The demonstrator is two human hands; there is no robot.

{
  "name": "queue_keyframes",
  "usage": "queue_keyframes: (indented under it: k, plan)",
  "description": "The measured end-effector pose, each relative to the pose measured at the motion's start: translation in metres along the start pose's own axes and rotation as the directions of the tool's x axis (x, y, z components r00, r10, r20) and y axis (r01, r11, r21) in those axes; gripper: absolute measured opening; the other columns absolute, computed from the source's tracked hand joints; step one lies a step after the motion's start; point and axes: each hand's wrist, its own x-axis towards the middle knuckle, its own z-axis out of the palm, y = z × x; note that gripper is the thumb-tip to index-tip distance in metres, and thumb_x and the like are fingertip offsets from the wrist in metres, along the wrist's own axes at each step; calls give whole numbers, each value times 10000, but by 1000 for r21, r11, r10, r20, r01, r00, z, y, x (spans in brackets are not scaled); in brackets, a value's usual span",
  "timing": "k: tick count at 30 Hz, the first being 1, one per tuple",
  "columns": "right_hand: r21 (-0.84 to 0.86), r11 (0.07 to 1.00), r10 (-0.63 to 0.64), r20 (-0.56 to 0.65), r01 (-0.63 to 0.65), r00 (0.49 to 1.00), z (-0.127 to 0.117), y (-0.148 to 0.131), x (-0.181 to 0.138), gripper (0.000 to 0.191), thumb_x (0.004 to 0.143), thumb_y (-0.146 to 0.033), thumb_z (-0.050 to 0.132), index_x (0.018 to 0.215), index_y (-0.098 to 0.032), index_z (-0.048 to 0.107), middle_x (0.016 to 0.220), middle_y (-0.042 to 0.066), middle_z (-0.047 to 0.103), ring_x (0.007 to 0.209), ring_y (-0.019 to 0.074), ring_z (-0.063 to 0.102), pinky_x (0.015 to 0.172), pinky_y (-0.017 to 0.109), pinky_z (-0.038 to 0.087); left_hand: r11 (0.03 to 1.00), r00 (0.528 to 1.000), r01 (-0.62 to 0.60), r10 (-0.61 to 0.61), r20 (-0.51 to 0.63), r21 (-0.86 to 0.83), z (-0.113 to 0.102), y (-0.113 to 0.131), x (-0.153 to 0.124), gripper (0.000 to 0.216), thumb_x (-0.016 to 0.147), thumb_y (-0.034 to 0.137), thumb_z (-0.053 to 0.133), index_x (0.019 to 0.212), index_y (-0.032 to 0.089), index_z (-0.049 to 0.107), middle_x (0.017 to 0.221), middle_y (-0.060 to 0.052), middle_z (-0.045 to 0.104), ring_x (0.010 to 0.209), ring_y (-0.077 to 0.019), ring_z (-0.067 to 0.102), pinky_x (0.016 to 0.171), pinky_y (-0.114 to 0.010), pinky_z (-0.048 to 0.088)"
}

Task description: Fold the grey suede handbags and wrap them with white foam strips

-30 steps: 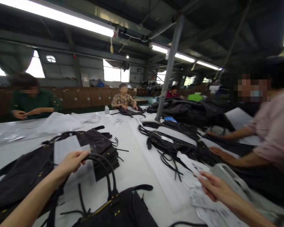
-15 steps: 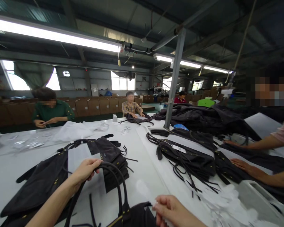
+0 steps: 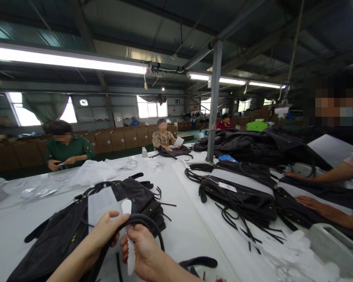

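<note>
My left hand (image 3: 107, 231) is closed round the dark cord-like handles (image 3: 153, 222) of a black bag, whose body is mostly out of view below. Close against it, my right hand (image 3: 145, 250) pinches a white strip (image 3: 130, 254) with a rounded end and a wavy edge. The strip stands upright across the handles, its round end showing above them. Behind my left hand lies a stack of black bags (image 3: 59, 235) with a white sheet (image 3: 101, 205) on top. A loose black strap end (image 3: 198, 261) shows at the bottom.
More black bags (image 3: 238, 192) lie right of a metal post (image 3: 214, 117). At far right, a co-worker's hands (image 3: 320, 207) rest on bags. White strips (image 3: 300, 254) lie near a grey bin (image 3: 335, 243). Clear plastic pieces (image 3: 38, 190) are at left; other people sit across the table.
My right hand has moved up and left to the handles, bringing the white strip against them. My left hand keeps its hold. The person across has lifted a white sheet.
</note>
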Motion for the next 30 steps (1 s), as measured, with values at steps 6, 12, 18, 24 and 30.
queue_keyframes:
  k: [6, 12, 18, 24, 30]
  plan:
    - [-252, 963, -99, -15, 92, 995, -10, -5, -20, 359, 682, -436, 713, 807, -111, 629, 693, 68, 669, 516, 107, 568, 477, 197, 353, 1000, 989, 2, -2, 146, -4, 3, 10, 0, 580, 557, 711, 632, 757, 167, 596, 490, 39, 516, 326, -69, 356, 338, -191, 168]
    - [-417, 862, -335, -38, 289, 942, -15, -20, -37, 381, 690, -368, 697, 969, -153, 551, 664, 23, 683, 548, 156, 622, 570, 256, 436, 998, 997, -50, 48, 58, 28, 3, 3, 9, 535, 565, 686, 629, 704, 171, 587, 383, 76, 408, 286, -80, 348, 313, -186, 186]
    - [-238, 898, -309, 258, 370, 915, -16, -37, -39, 478, 594, -254, 769, 1049, -164, 656, 991, 84, 695, 965, 222, 649, 932, 365, 433, 996, 995, -91, 90, 51, 4, 1, 0, 14, 578, 620, 642, 608, 950, 169, 582, 446, 63, 501, 285, -85, 375, 308, -180, 201]
    - [-526, 691, -489, 165, 496, 856, -11, -48, -27, 333, 776, -482, 669, 877, -168, 718, 782, 41, 661, 584, 124, 615, 591, 250, 493, 984, 986, -165, 166, 2, 71, 4, 2, 11, 564, 665, 629, 592, 981, 162, 606, 518, 33, 562, 354, -112, 443, 341, -205, 270]
    - [-520, 724, -418, 191, 453, 888, 22, -57, -12, 432, 694, -547, 716, 810, -132, 683, 678, 21, 629, 499, 106, 581, 432, 195, 449, 922, 904, -386, 383, -189, 24, 4, 15, 0, 380, 687, 536, 641, 783, 169, 667, 712, -9, 686, 754, -204, 623, 693, -259, 463]
